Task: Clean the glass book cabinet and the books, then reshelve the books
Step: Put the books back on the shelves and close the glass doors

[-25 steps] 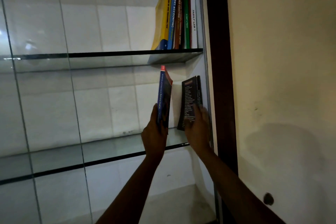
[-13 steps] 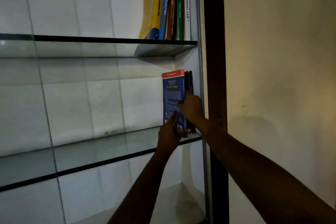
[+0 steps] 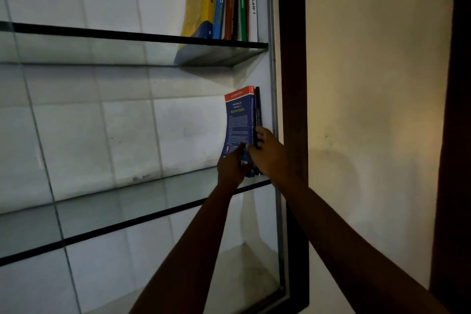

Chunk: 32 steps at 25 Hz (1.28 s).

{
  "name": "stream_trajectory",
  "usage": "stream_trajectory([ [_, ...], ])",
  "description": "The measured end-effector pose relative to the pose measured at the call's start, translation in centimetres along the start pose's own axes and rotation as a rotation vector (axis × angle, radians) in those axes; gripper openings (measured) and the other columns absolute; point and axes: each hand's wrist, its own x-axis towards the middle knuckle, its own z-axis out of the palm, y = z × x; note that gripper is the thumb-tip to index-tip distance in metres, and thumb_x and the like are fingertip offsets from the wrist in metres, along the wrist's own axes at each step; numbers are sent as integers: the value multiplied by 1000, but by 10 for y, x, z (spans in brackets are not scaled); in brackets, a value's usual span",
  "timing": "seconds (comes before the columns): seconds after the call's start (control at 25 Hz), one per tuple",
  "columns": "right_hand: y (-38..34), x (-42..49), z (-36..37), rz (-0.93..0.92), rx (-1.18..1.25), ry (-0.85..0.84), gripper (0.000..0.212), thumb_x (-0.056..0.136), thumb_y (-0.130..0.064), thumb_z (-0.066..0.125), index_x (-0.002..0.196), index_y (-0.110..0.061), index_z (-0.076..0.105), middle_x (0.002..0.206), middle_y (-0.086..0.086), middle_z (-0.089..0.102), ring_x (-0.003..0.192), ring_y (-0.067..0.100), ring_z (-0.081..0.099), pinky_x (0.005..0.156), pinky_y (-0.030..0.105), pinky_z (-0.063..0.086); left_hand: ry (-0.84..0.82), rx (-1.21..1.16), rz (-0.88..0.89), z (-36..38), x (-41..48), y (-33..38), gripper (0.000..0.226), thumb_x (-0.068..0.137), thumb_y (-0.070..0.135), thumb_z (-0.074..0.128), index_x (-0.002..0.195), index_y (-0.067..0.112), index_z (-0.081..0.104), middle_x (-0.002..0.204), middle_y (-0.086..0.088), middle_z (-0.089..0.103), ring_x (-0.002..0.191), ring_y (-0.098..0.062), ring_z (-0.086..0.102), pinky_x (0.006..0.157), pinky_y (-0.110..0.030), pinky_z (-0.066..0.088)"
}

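Left hand (image 3: 230,168), right hand (image 3: 271,158) touch upright blue red-topped book (image 3: 238,120); grip unclear.
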Motion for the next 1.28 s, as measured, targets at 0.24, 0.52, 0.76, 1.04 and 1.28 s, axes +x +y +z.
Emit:
stream_trajectory([
  [0.24,12,-73,-37,71,162,-225,30,92,-8,53,122,-14,53,115,1,58,103,11,57,85,25,49,199,-231,48,-41,-78,1,37,88,15,63,125,14,57,117,6,61,103,-4,60,79,-3,39],
  [0.52,66,-169,-3,61,50,-747,18,92,-21,56,107,-23,66,97,-11,65,89,2,60,71,6,41,215,-197,-363,-59,-309,-33,21,76,61,59,96,54,64,100,26,67,94,8,62,77,-6,45],
  [0.76,69,-270,99,-20,85,-1291,26,94,-20,54,117,-14,63,114,-3,63,99,4,55,75,11,37,586,-75,-1013,-66,-509,-64,42,89,4,56,120,32,47,128,-12,50,119,-21,52,91,-32,43],
  [1.04,5,-421,231,-195,85,-1761,24,93,-23,55,114,-18,64,106,-5,63,96,7,55,75,15,39,1058,-157,-1444,-108,-678,-41,36,99,13,41,133,3,45,130,-8,48,124,-25,44,96,-31,35],
  [1.28,-73,-571,363,-344,19,-1970,28,95,-18,51,117,-6,62,116,12,64,97,17,57,79,19,44,1246,-155,-1673,-176,-799,-67,31,98,1,35,127,-5,46,112,-9,47,101,-19,43,64,-21,40],
])
